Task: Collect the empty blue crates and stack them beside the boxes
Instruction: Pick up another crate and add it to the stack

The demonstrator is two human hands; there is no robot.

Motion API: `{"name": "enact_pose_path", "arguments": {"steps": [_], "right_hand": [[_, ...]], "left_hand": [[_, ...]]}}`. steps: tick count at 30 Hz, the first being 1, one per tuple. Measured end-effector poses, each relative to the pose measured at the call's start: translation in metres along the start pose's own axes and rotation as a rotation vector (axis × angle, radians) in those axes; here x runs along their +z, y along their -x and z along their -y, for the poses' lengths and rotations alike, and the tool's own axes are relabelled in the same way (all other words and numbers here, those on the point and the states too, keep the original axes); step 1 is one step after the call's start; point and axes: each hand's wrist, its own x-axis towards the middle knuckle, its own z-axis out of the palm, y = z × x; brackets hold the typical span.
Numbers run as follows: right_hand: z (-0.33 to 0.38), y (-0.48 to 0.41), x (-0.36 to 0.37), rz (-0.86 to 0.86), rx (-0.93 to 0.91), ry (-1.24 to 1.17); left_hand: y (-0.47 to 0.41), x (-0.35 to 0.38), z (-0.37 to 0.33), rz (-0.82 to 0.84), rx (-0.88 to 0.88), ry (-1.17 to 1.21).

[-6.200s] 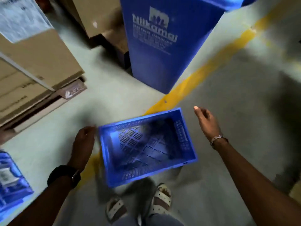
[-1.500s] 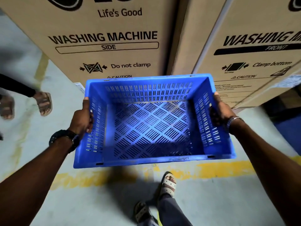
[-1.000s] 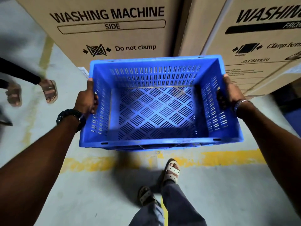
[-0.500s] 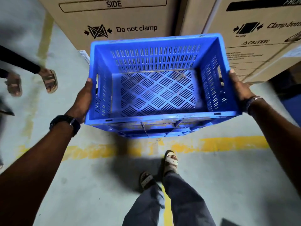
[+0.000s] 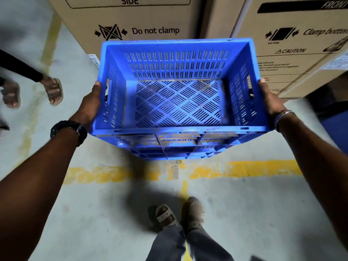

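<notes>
Head view: both arms reach forward, left hand (image 5: 90, 106) and right hand (image 5: 271, 102) gripping the blue crate's (image 5: 177, 102) side walls.

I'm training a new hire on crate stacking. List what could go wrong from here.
1. The blue crate is held only by the left hand and right hand flat against its sides; it could slip.
2. Its far edge is close to the cardboard boxes, so it may knock them.
3. Another person's sandalled feet stand nearby, at risk if the crate drops or swings left.
</notes>
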Motion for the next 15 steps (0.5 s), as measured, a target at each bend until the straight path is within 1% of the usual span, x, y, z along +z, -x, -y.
{"name": "enact_pose_path", "arguments": {"steps": [4, 7, 10, 12, 14, 15], "right_hand": [[0.011, 0.006, 0.004, 0.005, -0.038, 0.013], [0.004, 0.010, 0.005, 0.007, -0.050, 0.014], [0.005, 0.008, 0.005, -0.008, -0.043, 0.012], [0.007, 0.003, 0.004, -0.020, -0.049, 0.032], [0.010, 0.008, 0.005, -0.035, -0.042, 0.066], [0.010, 0.009, 0.005, -0.036, -0.075, 0.091]], "left_hand": [[-0.005, 0.002, -0.008, -0.073, -0.023, -0.021], [-0.006, -0.003, 0.002, -0.061, -0.039, -0.034], [-0.001, -0.004, 0.002, -0.096, -0.031, -0.069], [0.007, 0.004, -0.005, -0.161, 0.016, -0.159], [0.013, 0.009, -0.007, -0.244, 0.121, -0.347], [0.015, 0.011, -0.004, -0.272, 0.180, -0.440]]}}
